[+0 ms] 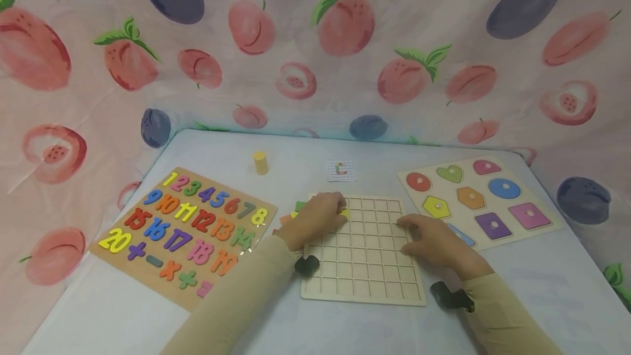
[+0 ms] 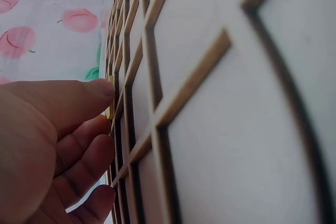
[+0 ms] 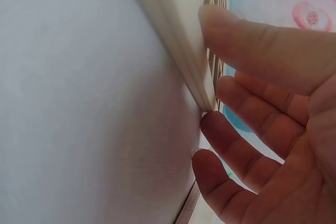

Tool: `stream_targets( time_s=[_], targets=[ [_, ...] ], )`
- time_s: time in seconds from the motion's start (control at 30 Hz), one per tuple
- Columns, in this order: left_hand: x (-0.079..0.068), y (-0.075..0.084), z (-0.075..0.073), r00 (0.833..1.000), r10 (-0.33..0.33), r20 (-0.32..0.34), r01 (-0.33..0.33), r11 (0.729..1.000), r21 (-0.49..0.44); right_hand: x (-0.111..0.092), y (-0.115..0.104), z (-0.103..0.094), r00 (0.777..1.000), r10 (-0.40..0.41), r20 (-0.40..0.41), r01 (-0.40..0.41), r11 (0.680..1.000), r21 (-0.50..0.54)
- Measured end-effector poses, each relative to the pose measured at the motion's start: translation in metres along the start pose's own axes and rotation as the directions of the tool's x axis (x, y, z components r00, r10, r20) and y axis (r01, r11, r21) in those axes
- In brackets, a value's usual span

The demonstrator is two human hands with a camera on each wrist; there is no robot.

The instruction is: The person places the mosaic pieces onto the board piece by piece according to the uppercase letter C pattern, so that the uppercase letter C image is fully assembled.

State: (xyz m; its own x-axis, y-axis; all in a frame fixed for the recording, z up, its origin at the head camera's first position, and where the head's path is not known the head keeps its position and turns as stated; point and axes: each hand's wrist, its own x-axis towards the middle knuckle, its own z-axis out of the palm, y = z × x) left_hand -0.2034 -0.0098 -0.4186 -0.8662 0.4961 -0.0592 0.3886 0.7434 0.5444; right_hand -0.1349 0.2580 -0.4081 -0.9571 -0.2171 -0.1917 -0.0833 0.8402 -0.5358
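A pale wooden grid board (image 1: 367, 273) lies flat in the middle of the table. Over its upper left part my left hand (image 1: 320, 215) pinches a small yellow tile (image 1: 346, 213) between thumb and fingers. In the left wrist view the tile's yellow edge (image 2: 111, 98) shows just below the thumb tip, against the grid. My right hand (image 1: 436, 242) rests at the board's right edge, thumb on the upper face and fingers loosely bent along the side. Partly hidden behind the left hand are several coloured tiles, a green one (image 1: 299, 206) among them.
On the left lies a number board (image 1: 162, 284) with colourful digits and signs. A shape puzzle board (image 1: 409, 179) lies on the right. Toward the back stand a yellow cylinder (image 1: 260, 163) and a small pattern card (image 1: 341, 170). A fruit-print cloth (image 1: 305, 32) hangs behind the table.
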Motion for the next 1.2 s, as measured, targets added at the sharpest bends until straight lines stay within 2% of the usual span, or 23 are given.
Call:
stream_targets(
  time_s=[0.2,0.5,0.9,1.2],
  targets=[
    [-0.003,0.0,-0.001,1.0,-0.004,0.019,0.004,1.0,-0.02,0.0,0.0,0.001,1.0,0.009,0.0,-0.009,1.0,0.005],
    [-0.009,-0.004,-0.008,0.998,-0.049,0.035,0.052,0.995,-0.084,0.0,0.002,0.003,1.0,0.004,-0.006,-0.004,1.0,-0.005],
    [-0.021,-0.023,-0.024,0.996,-0.091,0.004,0.091,0.991,-0.098,-0.002,0.001,0.002,1.0,0.005,-0.005,-0.005,1.0,-0.011],
    [-0.028,-0.043,-0.033,0.993,-0.114,-0.03,0.112,0.992,-0.066,-0.002,0.0,0.002,1.0,-0.004,-0.006,0.004,1.0,-0.012]
  ],
)
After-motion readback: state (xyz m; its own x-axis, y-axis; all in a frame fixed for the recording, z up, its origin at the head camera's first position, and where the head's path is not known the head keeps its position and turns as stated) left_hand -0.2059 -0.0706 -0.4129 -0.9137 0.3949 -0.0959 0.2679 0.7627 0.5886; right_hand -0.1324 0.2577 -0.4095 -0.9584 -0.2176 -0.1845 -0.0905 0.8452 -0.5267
